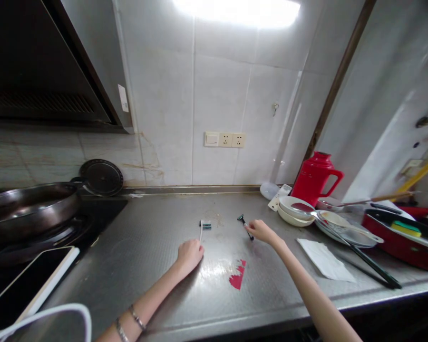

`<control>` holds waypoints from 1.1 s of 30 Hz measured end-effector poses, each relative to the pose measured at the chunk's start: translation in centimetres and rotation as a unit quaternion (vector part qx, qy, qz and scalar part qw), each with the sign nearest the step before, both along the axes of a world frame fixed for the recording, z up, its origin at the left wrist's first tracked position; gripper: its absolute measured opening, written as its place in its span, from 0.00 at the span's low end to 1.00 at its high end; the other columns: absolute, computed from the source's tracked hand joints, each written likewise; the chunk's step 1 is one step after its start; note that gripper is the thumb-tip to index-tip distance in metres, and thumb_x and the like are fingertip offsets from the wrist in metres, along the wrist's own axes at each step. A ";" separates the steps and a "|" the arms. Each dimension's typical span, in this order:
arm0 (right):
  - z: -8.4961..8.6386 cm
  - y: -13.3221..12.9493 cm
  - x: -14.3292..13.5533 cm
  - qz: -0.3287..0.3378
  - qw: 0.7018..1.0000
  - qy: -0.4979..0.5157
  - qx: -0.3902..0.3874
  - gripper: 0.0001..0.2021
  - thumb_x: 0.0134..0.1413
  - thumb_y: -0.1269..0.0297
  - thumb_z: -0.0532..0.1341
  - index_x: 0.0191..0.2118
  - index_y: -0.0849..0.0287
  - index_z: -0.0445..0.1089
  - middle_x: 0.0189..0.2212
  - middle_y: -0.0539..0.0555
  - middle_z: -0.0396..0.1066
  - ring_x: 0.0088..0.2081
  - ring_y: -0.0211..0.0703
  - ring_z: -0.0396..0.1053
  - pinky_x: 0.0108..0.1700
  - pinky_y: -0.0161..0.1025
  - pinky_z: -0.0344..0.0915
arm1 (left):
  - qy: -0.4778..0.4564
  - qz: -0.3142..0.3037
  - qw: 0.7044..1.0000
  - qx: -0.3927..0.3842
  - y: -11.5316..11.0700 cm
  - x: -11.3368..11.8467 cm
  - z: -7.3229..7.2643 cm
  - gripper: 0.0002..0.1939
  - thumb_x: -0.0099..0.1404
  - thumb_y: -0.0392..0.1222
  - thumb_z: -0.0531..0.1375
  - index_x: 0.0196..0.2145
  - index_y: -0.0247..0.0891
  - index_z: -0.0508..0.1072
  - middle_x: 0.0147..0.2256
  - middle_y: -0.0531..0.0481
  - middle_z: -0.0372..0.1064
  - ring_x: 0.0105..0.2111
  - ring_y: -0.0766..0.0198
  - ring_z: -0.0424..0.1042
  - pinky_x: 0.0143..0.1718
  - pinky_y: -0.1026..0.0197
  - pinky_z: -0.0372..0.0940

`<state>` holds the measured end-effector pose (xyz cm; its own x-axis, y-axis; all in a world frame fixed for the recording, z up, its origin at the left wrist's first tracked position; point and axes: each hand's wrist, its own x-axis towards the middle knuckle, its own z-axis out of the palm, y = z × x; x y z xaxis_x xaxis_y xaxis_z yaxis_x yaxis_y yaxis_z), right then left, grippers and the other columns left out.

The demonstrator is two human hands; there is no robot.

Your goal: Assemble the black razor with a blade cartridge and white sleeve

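Note:
My left hand (190, 255) is closed around the lower end of a thin white stick (201, 232). At its far end sit short dark green strips (206, 225); I cannot make out its kind. To the right, my right hand (259, 231) pinches a slim black razor (241, 219) by its handle, the head pointing up and left. Both things are low over or on the steel counter (164, 304), a short gap apart. Nearer me, between the two forearms, lies a torn red scrap (238, 277).
Left are a pan (32, 206) on the stove, a round dark lid (102, 177) and a phone-like device (32, 285) with a white cable (67, 308). Right stand a red thermos (314, 178), stacked bowls (295, 216), a tissue (324, 259), a long-handled ladle (356, 247) and a red pan (395, 242).

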<state>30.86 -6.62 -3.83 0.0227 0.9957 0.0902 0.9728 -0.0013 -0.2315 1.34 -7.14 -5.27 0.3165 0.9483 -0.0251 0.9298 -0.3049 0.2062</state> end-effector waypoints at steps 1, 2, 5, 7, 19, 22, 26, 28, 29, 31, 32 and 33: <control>0.2 -0.2 -0.8 0.005 1.000 0.012 0.009 0.19 0.54 0.60 0.51 0.20 0.64 0.69 0.17 0.55 0.69 0.21 0.37 0.63 0.24 0.31 0.50 | 0.001 0.004 1.000 0.005 -0.2 0.0 0.2 0.18 0.63 0.41 0.47 0.36 0.32 0.74 0.37 0.36 0.72 0.38 0.53 0.72 0.36 0.59 0.61; 0.4 -0.3 -1.7 0.012 0.999 0.031 0.017 0.20 0.54 0.59 0.51 0.19 0.64 0.69 0.16 0.54 0.68 0.20 0.36 0.63 0.24 0.31 0.51 | 0.001 0.003 1.000 0.010 -0.5 0.0 0.4 0.18 0.63 0.41 0.46 0.36 0.32 0.74 0.37 0.36 0.72 0.38 0.54 0.71 0.37 0.59 0.61; 0.7 -1.0 -5.2 0.044 0.991 0.127 0.021 0.22 0.56 0.55 0.49 0.21 0.64 0.69 0.13 0.52 0.66 0.18 0.35 0.62 0.25 0.30 0.54 | -0.006 -0.015 0.999 0.030 -1.4 0.9 1.2 0.19 0.64 0.41 0.45 0.37 0.33 0.73 0.36 0.35 0.72 0.38 0.53 0.71 0.37 0.57 0.61; 0.9 -1.3 -7.6 0.059 0.980 0.190 0.008 0.24 0.56 0.51 0.47 0.24 0.64 0.70 0.13 0.51 0.66 0.18 0.35 0.63 0.26 0.29 0.56 | -0.014 -0.035 0.998 0.041 -1.9 1.9 1.7 0.19 0.64 0.40 0.44 0.37 0.33 0.73 0.35 0.35 0.72 0.38 0.52 0.71 0.37 0.56 0.61; 1.6 -1.7 -7.7 -0.041 0.975 0.187 0.112 0.13 0.50 0.65 0.50 0.20 0.62 0.67 0.17 0.52 0.69 0.21 0.36 0.65 0.24 0.29 0.53 | -0.080 -0.114 0.987 0.086 -3.2 9.2 3.0 0.20 0.65 0.46 0.44 0.38 0.32 0.71 0.32 0.34 0.71 0.36 0.49 0.71 0.35 0.53 0.60; 1.9 -1.5 -4.5 -0.049 0.979 0.146 0.133 0.14 0.51 0.64 0.49 0.21 0.63 0.67 0.17 0.52 0.68 0.21 0.36 0.64 0.25 0.30 0.52 | -0.095 -0.121 0.985 0.081 -2.4 9.7 2.8 0.24 0.64 0.53 0.43 0.38 0.33 0.70 0.32 0.34 0.71 0.36 0.49 0.71 0.36 0.53 0.59; 1.7 -0.9 1.1 -0.036 0.996 0.043 0.074 0.14 0.52 0.64 0.49 0.26 0.65 0.69 0.22 0.54 0.71 0.24 0.37 0.64 0.27 0.31 0.52 | -0.117 -0.110 0.983 0.087 1.2 7.5 2.2 0.18 0.62 0.51 0.50 0.42 0.35 0.66 0.38 0.38 0.70 0.40 0.52 0.70 0.37 0.57 0.60; 1.0 -0.6 3.3 -0.046 0.999 0.000 0.021 0.13 0.52 0.66 0.51 0.26 0.65 0.70 0.24 0.56 0.72 0.26 0.37 0.65 0.27 0.31 0.52 | -0.141 -0.084 0.981 0.103 3.8 5.5 1.5 0.21 0.58 0.49 0.54 0.47 0.36 0.62 0.42 0.40 0.69 0.44 0.54 0.68 0.41 0.58 0.60; 0.6 -0.5 4.1 -0.048 0.999 -0.010 0.002 0.13 0.51 0.67 0.51 0.26 0.65 0.71 0.24 0.56 0.72 0.25 0.37 0.65 0.27 0.31 0.52 | -0.156 -0.088 0.977 0.114 5.1 4.5 1.0 0.23 0.57 0.47 0.56 0.48 0.36 0.61 0.45 0.40 0.67 0.47 0.54 0.66 0.44 0.58 0.59; -0.4 -0.2 5.1 -0.053 0.998 -0.017 -0.026 0.12 0.50 0.68 0.53 0.24 0.66 0.71 0.23 0.57 0.73 0.25 0.37 0.65 0.27 0.31 0.53 | -0.179 -0.110 0.970 0.119 7.5 2.6 -0.3 0.27 0.53 0.45 0.59 0.49 0.34 0.60 0.49 0.38 0.64 0.51 0.53 0.62 0.49 0.57 0.57; -0.8 0.0 5.4 -0.056 0.998 -0.022 -0.037 0.12 0.50 0.68 0.53 0.25 0.66 0.72 0.24 0.58 0.73 0.25 0.37 0.66 0.27 0.31 0.53 | -0.194 -0.117 0.967 0.117 8.5 1.8 -1.0 0.29 0.52 0.45 0.60 0.50 0.33 0.60 0.49 0.37 0.63 0.51 0.53 0.62 0.50 0.56 0.57; -1.2 0.2 5.5 -0.059 0.997 -0.027 -0.047 0.12 0.50 0.68 0.54 0.25 0.66 0.72 0.24 0.59 0.73 0.25 0.38 0.66 0.27 0.31 0.53 | -0.214 -0.116 0.964 0.111 9.4 1.2 -1.7 0.31 0.51 0.45 0.61 0.50 0.33 0.59 0.49 0.37 0.63 0.51 0.53 0.62 0.50 0.56 0.57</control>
<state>36.35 -6.43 -5.01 0.1387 0.9903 0.0003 0.9756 -0.1366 -0.1721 2.53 2.22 -6.93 0.4578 0.8172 0.3502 0.6754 -0.5758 0.4607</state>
